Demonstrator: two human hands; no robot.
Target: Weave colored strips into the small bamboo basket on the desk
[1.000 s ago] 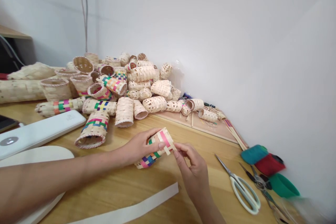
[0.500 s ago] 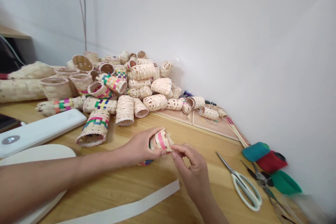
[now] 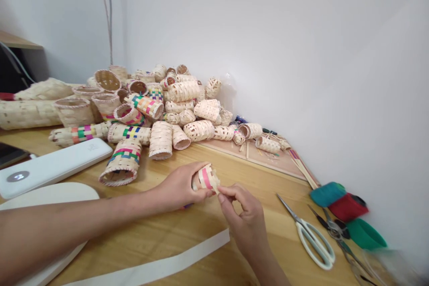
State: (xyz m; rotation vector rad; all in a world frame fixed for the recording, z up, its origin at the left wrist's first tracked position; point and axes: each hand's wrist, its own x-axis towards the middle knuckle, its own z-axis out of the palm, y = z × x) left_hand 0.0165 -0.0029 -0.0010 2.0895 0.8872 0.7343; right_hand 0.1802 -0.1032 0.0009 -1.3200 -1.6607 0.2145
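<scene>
My left hand (image 3: 187, 187) is wrapped round a small woven basket (image 3: 205, 178) with a pink band, its ragged upper edge turned toward the right. At that edge, my right hand (image 3: 244, 210) pinches the tip of a pale strip (image 3: 216, 187) between thumb and forefinger. Part of the basket is hidden behind the left fingers. Below the hands a flat white strip (image 3: 177, 261) lies across the table. Scissors (image 3: 310, 237) with white handles rest to the right of my right hand.
Many woven baskets (image 3: 161, 138) are heaped along the wall. At the left lie a white power bank (image 3: 56, 167) and a round white piece (image 3: 73, 191). Pliers (image 3: 335, 230), a red pouch (image 3: 348, 205) and a green cup-like item (image 3: 367, 233) sit at the right.
Both hands stay almost in place, with the basket and the pinched strip still held. The whole view has shifted very slightly.
</scene>
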